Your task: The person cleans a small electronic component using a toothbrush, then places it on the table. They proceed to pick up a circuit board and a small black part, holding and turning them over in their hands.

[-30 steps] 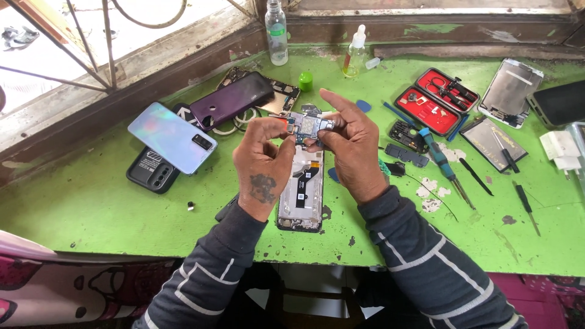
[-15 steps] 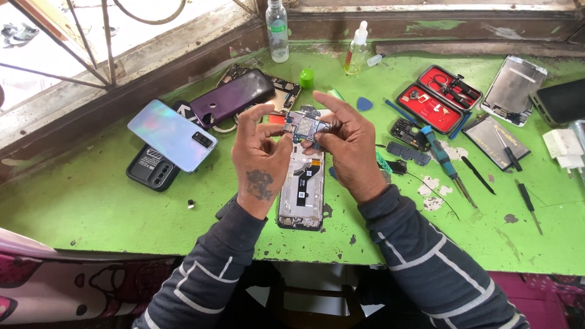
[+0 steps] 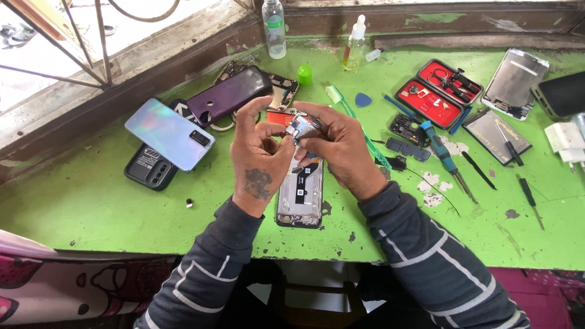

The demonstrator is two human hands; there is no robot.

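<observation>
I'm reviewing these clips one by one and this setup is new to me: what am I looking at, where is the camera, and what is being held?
There is no machine. A person wears the camera on the head, looking down at their own hands over a green workbench. The left hand and right hand together hold a small circuit board, fingers pinching it above an opened phone lying on the bench. Around it lie a pale phone back cover, a purple phone, a red tool case, screwdrivers and a clear bottle.
</observation>
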